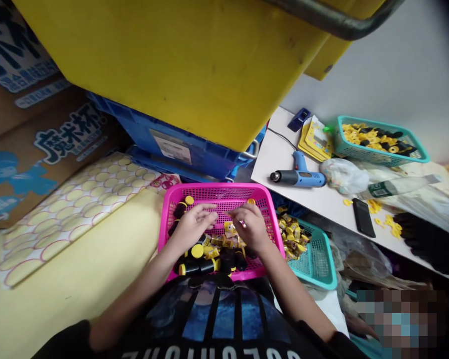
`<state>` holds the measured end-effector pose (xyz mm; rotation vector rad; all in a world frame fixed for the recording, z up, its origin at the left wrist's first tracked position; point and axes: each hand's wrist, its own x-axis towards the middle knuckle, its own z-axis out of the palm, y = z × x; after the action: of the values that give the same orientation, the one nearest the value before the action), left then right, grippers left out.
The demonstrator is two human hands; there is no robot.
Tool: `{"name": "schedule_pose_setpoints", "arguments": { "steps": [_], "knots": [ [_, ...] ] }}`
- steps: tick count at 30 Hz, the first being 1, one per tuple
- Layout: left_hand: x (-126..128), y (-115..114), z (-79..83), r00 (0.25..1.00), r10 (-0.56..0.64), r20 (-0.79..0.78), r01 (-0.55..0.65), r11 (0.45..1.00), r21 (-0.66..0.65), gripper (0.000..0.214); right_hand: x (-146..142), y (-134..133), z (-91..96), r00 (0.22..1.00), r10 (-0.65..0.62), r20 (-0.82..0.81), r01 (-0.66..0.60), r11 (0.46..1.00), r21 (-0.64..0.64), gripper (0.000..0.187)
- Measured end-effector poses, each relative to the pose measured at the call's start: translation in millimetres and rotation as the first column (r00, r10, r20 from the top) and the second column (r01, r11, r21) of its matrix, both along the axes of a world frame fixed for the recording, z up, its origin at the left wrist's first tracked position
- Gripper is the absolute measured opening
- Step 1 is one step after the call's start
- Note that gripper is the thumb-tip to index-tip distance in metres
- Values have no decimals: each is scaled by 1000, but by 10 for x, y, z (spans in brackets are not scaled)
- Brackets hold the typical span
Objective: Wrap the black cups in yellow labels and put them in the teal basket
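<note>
My left hand (pixel 195 225) hovers over the pink plastic basket (pixel 217 187), its fingers loosely bent and the thumb apart from the index finger, with nothing visible between them. To its right, my right hand (pixel 251 227) is closed in a pinch above the same basket; anything between its fingertips is too small to make out. A small shiny spot shows at its fingers. Below both hands lie several black cylinders with yellow caps (pixel 189 269), a loose round yellow cap (pixel 197 251) and a heap of small yellow printed wrapped pieces (pixel 230 241).
Right of the pink basket is a teal basket (pixel 324 259) of similar yellow pieces. A white table (pixel 264 162) bears a blue heat gun (pixel 303 177), a phone (pixel 363 218) and another teal basket (pixel 381 158). Yellow (pixel 172 60) and blue (pixel 202 162) crates stand ahead; cartons (pixel 60 144) at left.
</note>
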<state>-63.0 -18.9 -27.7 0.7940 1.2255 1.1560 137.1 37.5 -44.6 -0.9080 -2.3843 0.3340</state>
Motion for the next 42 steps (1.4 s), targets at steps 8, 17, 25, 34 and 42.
{"name": "schedule_pose_setpoints", "arguments": {
  "steps": [8, 17, 25, 34, 42],
  "knots": [
    [49, -51, 18, 987, 119, 105, -122, 992, 20, 28, -191, -200, 145, 940, -39, -339, 79, 991, 104, 16],
    [149, -76, 22, 958, 278, -69, -271, 958, 99, 28, -405, -108, 235, 828, -420, -372, -204, 393, -897, 25],
    [-3, -111, 68, 964, 246, -106, -228, 961, 155, 42, -488, -30, 365, 789, -456, -411, -225, 408, -885, 22],
    [-48, 46, 119, 967, 235, 98, -241, 969, 56, 44, -579, 17, 328, 866, -347, -360, -205, 408, -889, 25],
    [-258, 98, 184, 991, 136, -13, -136, 991, 20, 56, -735, 63, 363, 944, -241, -224, 17, 715, -699, 32]
  ]
}}
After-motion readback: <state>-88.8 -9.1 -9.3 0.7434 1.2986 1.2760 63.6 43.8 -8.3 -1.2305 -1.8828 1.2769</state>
